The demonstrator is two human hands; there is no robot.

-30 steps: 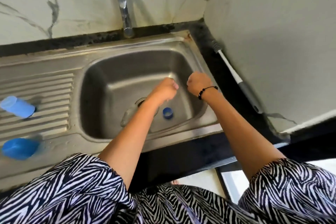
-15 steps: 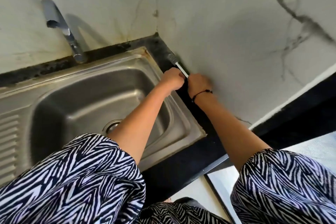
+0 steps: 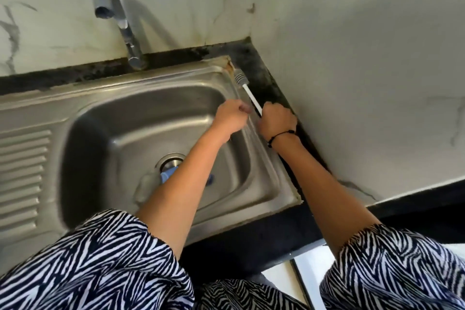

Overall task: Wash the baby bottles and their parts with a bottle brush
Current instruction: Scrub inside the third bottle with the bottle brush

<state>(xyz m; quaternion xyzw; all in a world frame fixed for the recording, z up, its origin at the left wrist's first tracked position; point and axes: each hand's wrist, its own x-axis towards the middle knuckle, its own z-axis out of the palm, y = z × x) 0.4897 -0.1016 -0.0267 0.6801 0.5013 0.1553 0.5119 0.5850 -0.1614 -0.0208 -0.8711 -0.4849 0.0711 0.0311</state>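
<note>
at the sink's right rim: brush in right hand

at the right edge of the stainless steel sink (image 3: 281,184), the right hand (image 3: 276,121) is gripping the bottle brush (image 3: 247,90) with fingers curled tight round the handle. the white shaft is sticking out above the fist and pointing up-left toward the sink's back corner, where the grey ribbed head is lying over the rim and the dark counter strip (image 3: 266,70). a black cord bracelet (image 3: 280,136) is circling that wrist.

the left hand (image 3: 232,116) is hovering just beside the right one, over the basin's right wall, with fingers curled in; cannot tell whether it is holding anything.

down in the basin, a clear baby bottle with a blue collar (image 3: 153,184) is lying near the drain (image 3: 171,161), partly hidden by the left forearm. a small blue part (image 3: 210,180) is showing just right of that forearm, mostly covered.

the faucet (image 3: 118,20) is standing behind the basin, spout turned forward. zebra-striped sleeves (image 3: 100,264) are filling the lower frame.
</note>
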